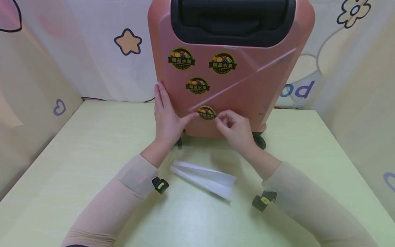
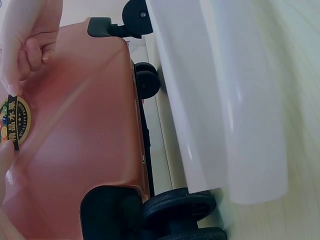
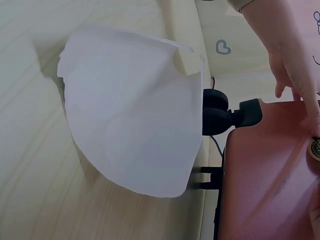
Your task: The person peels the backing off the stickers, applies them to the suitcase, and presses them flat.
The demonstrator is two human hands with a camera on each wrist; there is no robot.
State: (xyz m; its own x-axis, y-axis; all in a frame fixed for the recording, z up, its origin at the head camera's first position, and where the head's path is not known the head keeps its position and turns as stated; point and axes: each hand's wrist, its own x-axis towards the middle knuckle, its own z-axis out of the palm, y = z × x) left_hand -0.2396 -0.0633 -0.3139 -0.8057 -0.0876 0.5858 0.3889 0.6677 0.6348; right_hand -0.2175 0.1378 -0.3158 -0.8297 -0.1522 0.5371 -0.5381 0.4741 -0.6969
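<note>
A pink suitcase point(image 1: 240, 89) stands upright on the table, with a round fruit sticker point(image 1: 206, 113) low on its front. My left hand point(image 1: 166, 121) lies along the suitcase's left edge, fingers straight, its thumb touching the sticker's left end. At the opposite end, my right hand point(image 1: 236, 130) pinches the sticker's tip between thumb and index finger, the other fingers curled. The left wrist view shows the sticker point(image 2: 22, 120) close against the shell between both hands. Three matching stickers are on the shell above, including one in the middle point(image 1: 197, 85).
A curled white sheet point(image 1: 206, 178) lies on the table point(image 1: 92, 144) in front of the suitcase. Black wheels point(image 1: 259, 140) support the suitcase. Behind it hangs a patterned curtain point(image 1: 92, 44), and a thin dark cord point(image 1: 92, 98) runs along the table's back edge.
</note>
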